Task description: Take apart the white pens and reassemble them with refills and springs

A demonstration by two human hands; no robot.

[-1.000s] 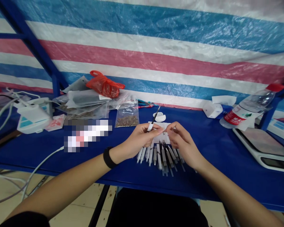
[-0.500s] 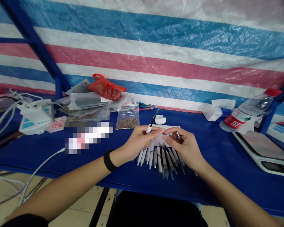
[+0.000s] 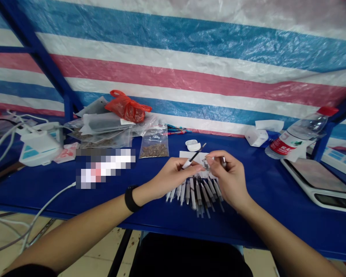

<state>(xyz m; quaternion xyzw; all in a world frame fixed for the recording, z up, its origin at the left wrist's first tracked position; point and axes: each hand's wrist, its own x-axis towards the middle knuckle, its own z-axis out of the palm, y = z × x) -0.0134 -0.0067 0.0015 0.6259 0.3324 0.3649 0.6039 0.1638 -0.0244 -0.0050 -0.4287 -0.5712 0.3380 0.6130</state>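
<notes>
We have a slim pen [image 3: 193, 157] with a white barrel and a thin dark end, held tilted above a blue tabletop [image 3: 276, 227]. Our left hand [image 3: 173, 173] has a closed grip on the white barrel, and the dark end points up and away from us. It looks light and stiff, but smooth and thin enough to roll, so the barrel is the sensible place to hold it. Our right hand [image 3: 229, 179] is almost shut, its thumb and fingertips pinching a small shiny piece [image 3: 206, 164] close to the pen. We cannot tell whether the two are touching, and the piece is too small to make out; it looks fiddly and easy to drop. Just below our hands lies a fan of similar pens [image 3: 193, 194], their barrels close together and their dark ends toward us, near the front edge of the tabletop. They look easy to knock out of line. Beyond them are a white card [image 3: 188, 154] and a small white case [image 3: 192, 145], then a clear bag of brown bits [image 3: 154, 148] and a red plastic bag [image 3: 127, 109]. To the right stand a water bottle [image 3: 296, 136] and a kitchen scale [image 3: 317, 181], well apart from our hands, while a white charger [image 3: 39, 145] sits off to the left.
</notes>
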